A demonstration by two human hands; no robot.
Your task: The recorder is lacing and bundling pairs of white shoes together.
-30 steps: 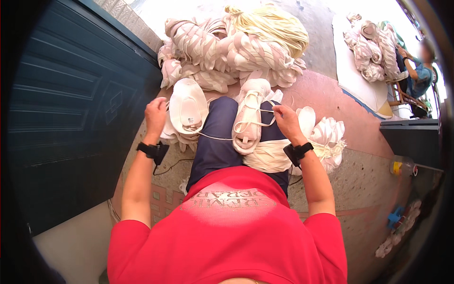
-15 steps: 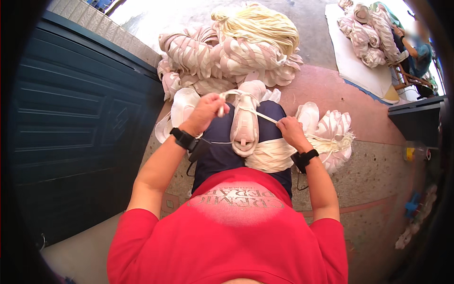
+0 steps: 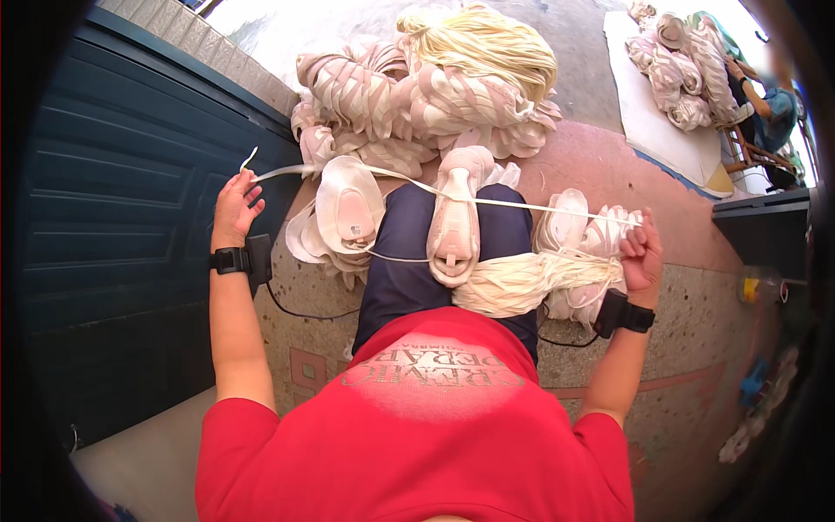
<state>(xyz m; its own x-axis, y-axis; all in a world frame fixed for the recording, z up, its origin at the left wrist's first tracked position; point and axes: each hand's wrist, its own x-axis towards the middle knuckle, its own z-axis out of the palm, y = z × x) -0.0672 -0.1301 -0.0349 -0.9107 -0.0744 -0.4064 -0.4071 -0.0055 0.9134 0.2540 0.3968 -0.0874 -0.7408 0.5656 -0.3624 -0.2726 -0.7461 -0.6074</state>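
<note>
A pale pink shoe upper [image 3: 452, 235] lies lengthwise on my lap between my thighs. A white shoelace [image 3: 548, 208] runs across its upper part and stretches out to both sides. Far out to the left, by the dark door, my left hand [image 3: 233, 211] pinches one stretch of the lace, with a short end sticking up above the fingers. My right hand [image 3: 642, 255], out to the right, is closed on the other stretch. A bundle of cream laces [image 3: 500, 284] rests across my right thigh. Left of my knee is another shoe upper [image 3: 352, 213], its insole side showing.
Ahead lies a big heap of pink and white strung uppers [image 3: 374, 100], topped by a hank of cream laces [image 3: 478, 43]. More uppers [image 3: 570, 217] are right of my knee. A dark panelled door [image 3: 130, 200] stands left. At far right a person [image 3: 774, 113] sits beside another pile.
Both hands have moved wide apart, left hand to the left and right hand to the right. The lace between them has been drawn out nearly straight across the upper.
</note>
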